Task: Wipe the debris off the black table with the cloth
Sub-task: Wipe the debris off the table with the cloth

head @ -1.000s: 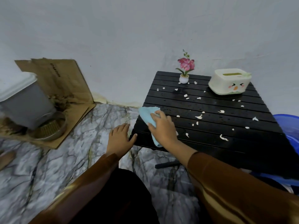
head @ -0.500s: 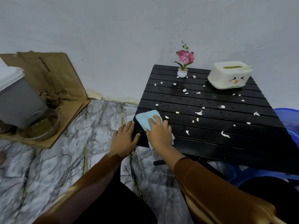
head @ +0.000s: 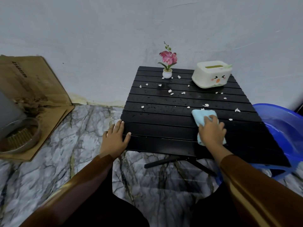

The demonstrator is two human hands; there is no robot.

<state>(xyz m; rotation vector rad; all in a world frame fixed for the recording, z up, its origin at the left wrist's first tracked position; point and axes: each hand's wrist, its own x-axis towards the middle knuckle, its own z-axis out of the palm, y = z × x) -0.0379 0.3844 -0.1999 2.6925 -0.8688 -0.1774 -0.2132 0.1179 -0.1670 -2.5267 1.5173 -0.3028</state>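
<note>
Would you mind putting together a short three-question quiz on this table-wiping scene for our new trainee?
1. True or false: the right hand presses the light blue cloth flat on the black slatted table.
2. What does the left hand touch? A) the flower pot B) the table's near left corner C) the tissue box
3. Fill in: white debris bits lie mostly on the ___ half of the table, toward the wall.

Key:
1. True.
2. B: the flower pot and tissue box stand untouched at the back.
3. Far.
</note>
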